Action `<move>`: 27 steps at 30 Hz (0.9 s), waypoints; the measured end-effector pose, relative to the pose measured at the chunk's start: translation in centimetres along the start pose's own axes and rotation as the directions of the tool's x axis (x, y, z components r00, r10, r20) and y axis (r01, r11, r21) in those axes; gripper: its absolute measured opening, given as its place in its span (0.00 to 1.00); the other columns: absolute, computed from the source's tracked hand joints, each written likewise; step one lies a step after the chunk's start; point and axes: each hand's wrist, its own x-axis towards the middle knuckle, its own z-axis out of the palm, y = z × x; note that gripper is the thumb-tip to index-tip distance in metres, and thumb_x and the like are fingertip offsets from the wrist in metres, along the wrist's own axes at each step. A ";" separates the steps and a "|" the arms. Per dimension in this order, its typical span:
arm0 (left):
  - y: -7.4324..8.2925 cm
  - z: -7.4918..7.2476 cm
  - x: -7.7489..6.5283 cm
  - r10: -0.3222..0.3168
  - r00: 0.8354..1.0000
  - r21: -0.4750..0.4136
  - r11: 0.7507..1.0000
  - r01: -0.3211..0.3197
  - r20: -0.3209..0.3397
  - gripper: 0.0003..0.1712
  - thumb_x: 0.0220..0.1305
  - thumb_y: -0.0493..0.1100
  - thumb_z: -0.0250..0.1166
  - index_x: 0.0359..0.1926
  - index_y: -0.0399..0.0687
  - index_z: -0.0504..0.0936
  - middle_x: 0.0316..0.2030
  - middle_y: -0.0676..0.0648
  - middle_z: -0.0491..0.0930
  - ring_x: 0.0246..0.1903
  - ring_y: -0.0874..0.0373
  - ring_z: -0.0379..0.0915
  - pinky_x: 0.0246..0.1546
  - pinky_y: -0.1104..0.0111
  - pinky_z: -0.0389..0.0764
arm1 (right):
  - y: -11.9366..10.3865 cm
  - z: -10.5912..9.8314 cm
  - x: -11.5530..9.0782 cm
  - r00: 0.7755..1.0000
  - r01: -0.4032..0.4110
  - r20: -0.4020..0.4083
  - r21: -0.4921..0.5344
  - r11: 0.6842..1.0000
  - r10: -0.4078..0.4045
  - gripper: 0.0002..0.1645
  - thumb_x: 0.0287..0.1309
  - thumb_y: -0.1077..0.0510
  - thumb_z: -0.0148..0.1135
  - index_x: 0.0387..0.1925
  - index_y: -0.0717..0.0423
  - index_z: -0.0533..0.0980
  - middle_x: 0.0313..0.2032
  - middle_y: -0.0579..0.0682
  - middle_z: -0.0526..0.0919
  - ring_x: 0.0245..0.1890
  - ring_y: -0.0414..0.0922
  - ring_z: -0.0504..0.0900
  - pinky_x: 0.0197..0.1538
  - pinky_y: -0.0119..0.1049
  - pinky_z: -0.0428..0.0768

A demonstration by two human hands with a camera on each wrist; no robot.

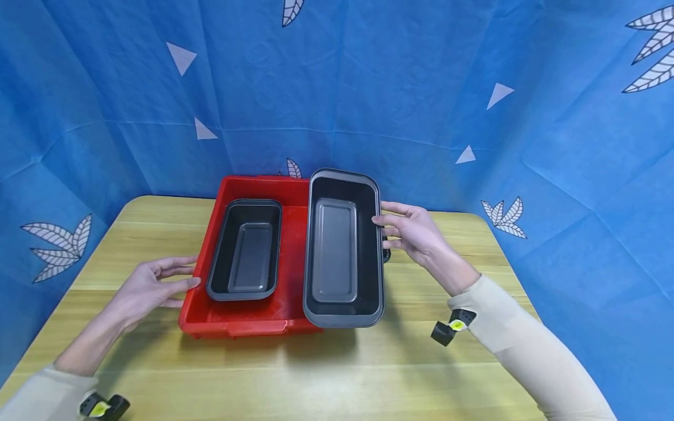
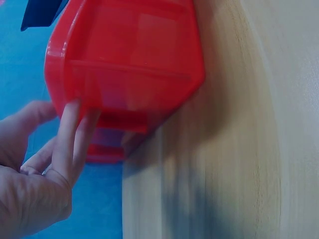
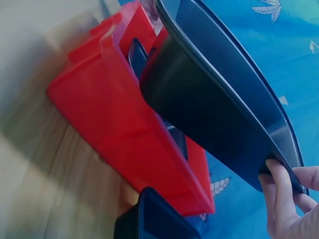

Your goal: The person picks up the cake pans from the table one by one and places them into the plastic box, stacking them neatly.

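Note:
A large dark grey loaf pan (image 1: 344,318) is held up, tilted, over the right part of a red plastic bin (image 1: 292,234). My right hand (image 1: 413,234) pinches its right rim, and the right wrist view shows the thumb and fingers (image 3: 281,191) on either side of the pan's edge. A smaller dark loaf pan (image 1: 250,257) lies inside the bin on the left. My left hand (image 1: 150,289) holds the bin's left side, thumb at the rim and fingers (image 2: 67,144) against the outer wall.
The bin stands on a wooden table (image 1: 253,380) in front of a blue patterned cloth (image 1: 337,88). A dark object (image 3: 154,219) shows low in the right wrist view, its kind unclear. A black rounded edge (image 1: 387,254) peeks out below the right fingers.

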 end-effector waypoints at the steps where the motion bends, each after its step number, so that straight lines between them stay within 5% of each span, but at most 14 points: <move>1: 0.0 0.0 0.0 0.000 1.000 0.001 1.000 0.000 0.000 0.44 0.74 0.49 0.67 0.81 0.35 0.59 0.73 0.25 0.66 0.45 0.69 0.86 0.44 0.61 0.93 | -0.1 0.3 0.1 1.000 0.002 -0.001 -0.005 1.000 -0.002 0.37 0.68 0.65 0.64 0.77 0.57 0.68 0.46 0.41 0.86 0.26 0.35 0.84 0.30 0.27 0.88; 12: 0.0 0.0 0.0 0.003 1.000 0.009 1.000 -0.003 -0.001 0.44 0.74 0.49 0.67 0.81 0.35 0.59 0.73 0.25 0.67 0.45 0.70 0.86 0.44 0.61 0.93 | -0.8 4.0 1.9 0.999 0.025 0.028 0.005 1.000 -0.025 0.34 0.68 0.66 0.65 0.74 0.56 0.72 0.43 0.46 0.89 0.26 0.36 0.87 0.28 0.29 0.87; 20: -0.1 0.0 0.0 0.006 1.000 0.004 1.000 -0.006 -0.004 0.43 0.74 0.48 0.67 0.80 0.35 0.60 0.72 0.25 0.67 0.45 0.68 0.87 0.43 0.61 0.93 | -0.5 7.1 4.4 0.999 0.029 0.022 0.006 1.000 -0.029 0.32 0.67 0.67 0.66 0.71 0.55 0.76 0.62 0.61 0.85 0.27 0.38 0.86 0.27 0.29 0.87; 27: -0.1 0.0 0.0 0.012 1.000 -0.004 1.000 -0.012 -0.003 0.44 0.74 0.48 0.68 0.80 0.35 0.60 0.72 0.24 0.67 0.45 0.69 0.87 0.43 0.61 0.93 | 0.0 9.6 6.3 1.000 0.017 0.012 0.028 0.999 -0.017 0.30 0.65 0.66 0.68 0.69 0.54 0.78 0.59 0.62 0.87 0.30 0.40 0.88 0.27 0.29 0.87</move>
